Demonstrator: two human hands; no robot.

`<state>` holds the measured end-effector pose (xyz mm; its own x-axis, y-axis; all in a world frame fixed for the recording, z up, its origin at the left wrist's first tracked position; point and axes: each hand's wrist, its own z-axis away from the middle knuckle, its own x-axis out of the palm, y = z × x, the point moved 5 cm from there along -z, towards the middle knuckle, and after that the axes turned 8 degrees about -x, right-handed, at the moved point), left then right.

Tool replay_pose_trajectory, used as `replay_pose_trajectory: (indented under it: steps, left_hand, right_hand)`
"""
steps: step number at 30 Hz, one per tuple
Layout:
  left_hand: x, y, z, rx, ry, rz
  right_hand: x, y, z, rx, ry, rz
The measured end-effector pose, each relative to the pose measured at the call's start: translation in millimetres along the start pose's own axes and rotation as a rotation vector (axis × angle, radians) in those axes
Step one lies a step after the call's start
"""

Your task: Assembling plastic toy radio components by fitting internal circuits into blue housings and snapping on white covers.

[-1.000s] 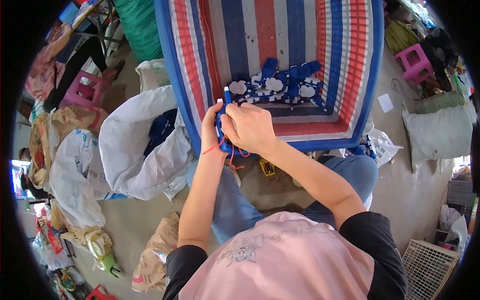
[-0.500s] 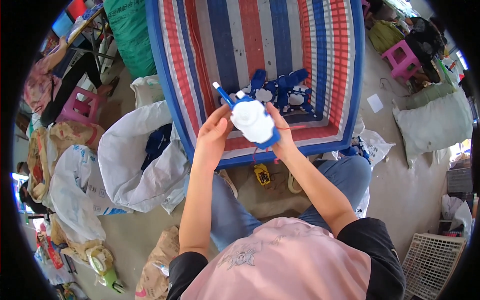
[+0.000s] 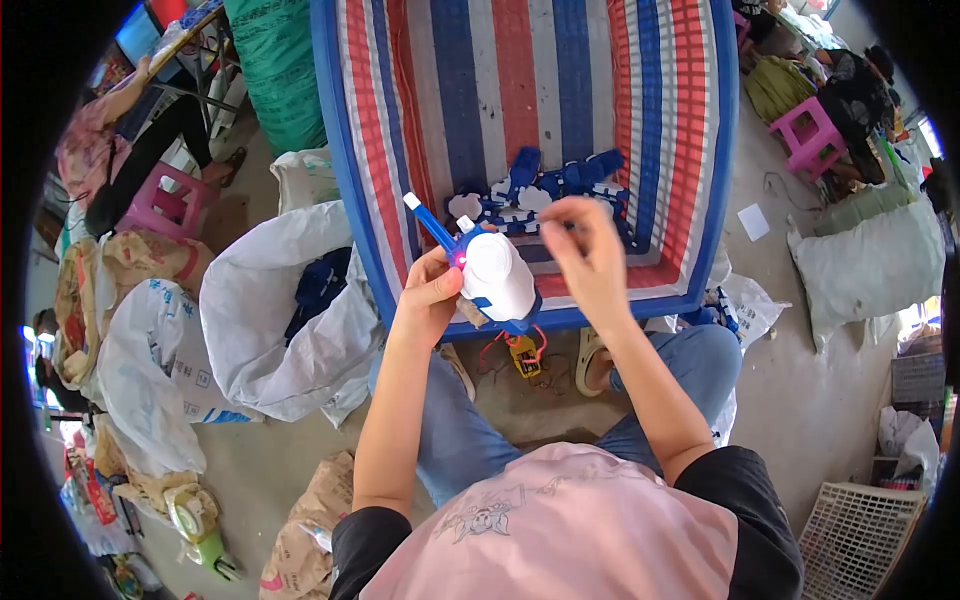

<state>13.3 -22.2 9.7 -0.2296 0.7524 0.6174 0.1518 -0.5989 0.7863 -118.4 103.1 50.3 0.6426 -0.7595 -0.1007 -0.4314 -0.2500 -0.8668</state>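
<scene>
The left hand (image 3: 430, 302) is grasping a rounded, smooth white-and-blue plastic-looking object (image 3: 497, 275) by its left flank, with the thumb lying along the near side and a small pink light (image 3: 461, 260) glowing just beside the fingers. This object is hanging over the near edge of a large, deep bin with a blue rim (image 3: 345, 150) and a red, white and blue striped lining, closer to the bin's near left corner than to its near right one. Its long axis is running aslant: a slim blue rod with a white tip (image 3: 435, 226) is pointing toward the bin's left edge and away from the person, while the blue lower end is facing the near edge, where a thin red cord (image 3: 541, 342) is dangling past the rim. The right hand (image 3: 590, 255) is hovering to the right of the object and a little farther from the person, fingers loosely bent, apparently holding nothing (motion blur is softening the fingertips, so a tiny item there would be hard to rule out). The left hand is therefore the nearer one, touching; a clear gap is separating the right from the white body. Beyond both hands, a heap of blue and white pieces (image 3: 523, 168) is lying inside the bin, toward its near edge.
</scene>
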Motion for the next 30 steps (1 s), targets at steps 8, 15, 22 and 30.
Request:
replay_pose_trajectory:
  steps: [8, 15, 22, 30]
  left_hand:
    - [5.5, -4.0, -6.2, -0.033, 0.05, 0.029]
    - [-14.4, -7.5, 1.4, -0.057, 0.123, 0.053]
    - [6.4, 1.3, -8.5, 0.136, -0.149, 0.168]
    - [12.9, -11.9, -14.8, 0.125, -0.03, 0.362]
  right_hand:
    - [21.5, -59.6, 11.7, -0.565, -0.218, 0.563]
    - [23.1, -72.3, 10.9, -0.642, -0.254, 0.596]
    - [-3.5, -8.3, 14.6, 0.085, 0.064, -0.288]
    - [59.0, 21.6, 73.8, 0.642, -0.363, -1.384]
